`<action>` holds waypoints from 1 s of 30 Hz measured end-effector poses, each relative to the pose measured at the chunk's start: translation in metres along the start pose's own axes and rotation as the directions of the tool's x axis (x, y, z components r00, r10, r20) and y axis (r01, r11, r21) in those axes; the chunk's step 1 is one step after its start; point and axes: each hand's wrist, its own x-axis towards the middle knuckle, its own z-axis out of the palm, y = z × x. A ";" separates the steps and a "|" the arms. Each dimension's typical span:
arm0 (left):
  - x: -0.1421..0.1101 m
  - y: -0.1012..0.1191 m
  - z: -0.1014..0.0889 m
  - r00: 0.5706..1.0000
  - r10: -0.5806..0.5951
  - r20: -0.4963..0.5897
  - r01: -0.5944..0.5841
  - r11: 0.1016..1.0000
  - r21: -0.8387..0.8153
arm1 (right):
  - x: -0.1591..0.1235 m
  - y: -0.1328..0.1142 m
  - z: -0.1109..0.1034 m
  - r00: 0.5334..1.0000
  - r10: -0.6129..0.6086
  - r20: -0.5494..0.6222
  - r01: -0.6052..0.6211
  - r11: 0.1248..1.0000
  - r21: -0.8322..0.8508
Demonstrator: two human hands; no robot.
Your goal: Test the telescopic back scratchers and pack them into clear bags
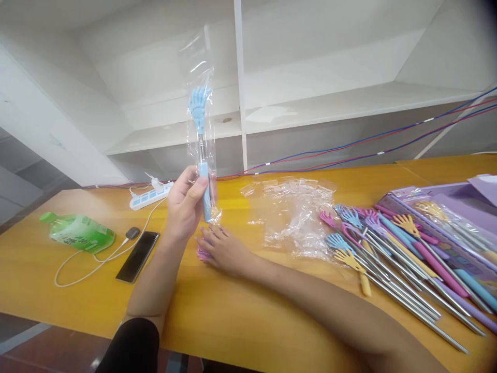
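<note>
My left hand (pixel 185 204) is closed around the handle of a light blue back scratcher (pixel 199 111), held upright above the table. A clear plastic bag (pixel 202 54) surrounds the scratcher and rises past its hand-shaped head. Just below, my right hand (pixel 227 251) rests palm down with its fingers stretched out. A small pink piece (pixel 204 254) shows under those fingers, mostly hidden, so its kind is unclear. Right of my hands lie a heap of clear plastic bags (pixel 295 212) and a pile of back scratchers (pixel 404 259) in several colours.
A purple box (pixel 411 192) with bagged scratchers stands at the right. On the left of the wooden table (pixel 217 321) are a green bottle (pixel 83 233) on its side, a phone (pixel 137 256), a white cable and a power strip (pixel 151 196). White shelves (pixel 330 111) and wires run behind.
</note>
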 end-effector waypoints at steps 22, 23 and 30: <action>-0.002 -0.005 -0.003 0.997 -0.038 0.065 0.040 0.999 -0.032 | 0.006 0.015 0.009 0.992 0.062 0.107 -0.055 0.996 -0.068; -0.002 -0.006 -0.002 0.996 -0.043 0.073 0.046 0.998 -0.037 | 0.007 0.016 0.007 0.992 0.068 0.110 -0.062 0.996 -0.057; -0.003 -0.007 -0.002 0.995 -0.069 0.072 0.069 0.998 0.002 | 0.006 0.026 -0.010 0.976 0.199 0.084 -0.198 0.980 -0.014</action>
